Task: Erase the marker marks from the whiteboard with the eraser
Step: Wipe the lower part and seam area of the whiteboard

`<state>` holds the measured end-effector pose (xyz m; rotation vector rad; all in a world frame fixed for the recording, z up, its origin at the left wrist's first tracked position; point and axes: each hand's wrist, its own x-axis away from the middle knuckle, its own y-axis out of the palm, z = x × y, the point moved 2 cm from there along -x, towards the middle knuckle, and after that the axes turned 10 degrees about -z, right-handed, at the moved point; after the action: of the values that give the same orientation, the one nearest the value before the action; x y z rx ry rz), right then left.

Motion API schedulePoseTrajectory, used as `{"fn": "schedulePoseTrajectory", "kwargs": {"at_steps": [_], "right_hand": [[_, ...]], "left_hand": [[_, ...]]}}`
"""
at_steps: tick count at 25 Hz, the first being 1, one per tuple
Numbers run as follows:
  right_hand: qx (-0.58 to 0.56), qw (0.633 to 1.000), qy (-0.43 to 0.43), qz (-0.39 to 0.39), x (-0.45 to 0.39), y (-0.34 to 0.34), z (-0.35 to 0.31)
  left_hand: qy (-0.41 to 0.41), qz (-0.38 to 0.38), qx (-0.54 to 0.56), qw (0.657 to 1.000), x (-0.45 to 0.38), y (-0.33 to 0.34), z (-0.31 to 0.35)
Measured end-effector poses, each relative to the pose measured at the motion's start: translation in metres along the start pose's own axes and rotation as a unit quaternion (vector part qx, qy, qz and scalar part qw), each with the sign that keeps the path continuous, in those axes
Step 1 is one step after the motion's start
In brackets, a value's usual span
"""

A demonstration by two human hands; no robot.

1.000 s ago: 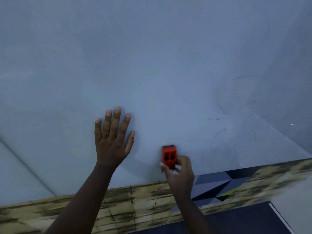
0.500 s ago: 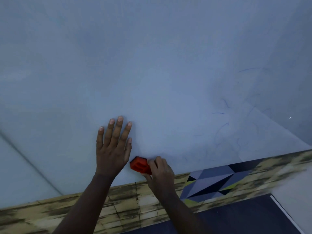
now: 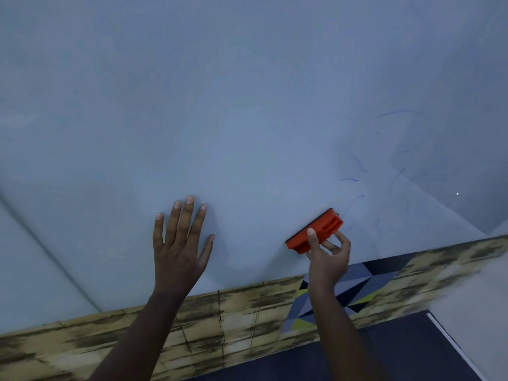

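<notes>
The whiteboard fills most of the view as a pale blue-grey surface. Faint blue marker marks remain scattered on its right part. An orange eraser lies slanted against the board near its lower edge, its upper right end close to the marks. My right hand grips the eraser from below, thumb on top and fingers curled round its side. My left hand presses flat on the board to the left, fingers straight and spread.
Below the board runs a yellowish, dark-stained wooden strip. A patch with a blue, black and yellow triangle pattern sits behind my right wrist. A dark floor or surface lies at the bottom right.
My right hand has carried the eraser from beside my left hand to the right and slightly up, toward the marks. The eraser now lies slanted. My left hand has stayed flat on the board.
</notes>
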<state>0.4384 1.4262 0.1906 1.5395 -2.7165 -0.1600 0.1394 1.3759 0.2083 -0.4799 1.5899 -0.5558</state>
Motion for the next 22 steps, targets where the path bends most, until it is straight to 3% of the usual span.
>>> {"fn": "schedulePoseTrajectory", "kwargs": {"at_steps": [6, 9, 11, 16, 22], "right_hand": [[-0.05, 0.997, 0.016, -0.057, 0.024, 0.028, -0.018], [-0.082, 0.991, 0.016, -0.106, 0.039, 0.048, -0.032], [-0.104, 0.989, 0.042, -0.097, 0.04, 0.047, -0.027], [-0.178, 0.963, 0.192, -0.062, 0.031, 0.03, 0.038], [-0.204, 0.914, 0.342, -0.081, 0.038, 0.03, 0.124]], "left_hand": [[-0.026, 0.02, -0.003, 0.999, -0.009, -0.006, 0.012], [0.006, 0.016, 0.001, 1.0, -0.018, -0.004, 0.026], [0.013, 0.012, -0.002, 1.0, -0.019, 0.0, 0.032], [-0.005, -0.024, -0.03, 0.999, 0.004, 0.018, 0.034], [-0.009, -0.061, -0.028, 0.998, 0.023, 0.033, 0.035]]}}
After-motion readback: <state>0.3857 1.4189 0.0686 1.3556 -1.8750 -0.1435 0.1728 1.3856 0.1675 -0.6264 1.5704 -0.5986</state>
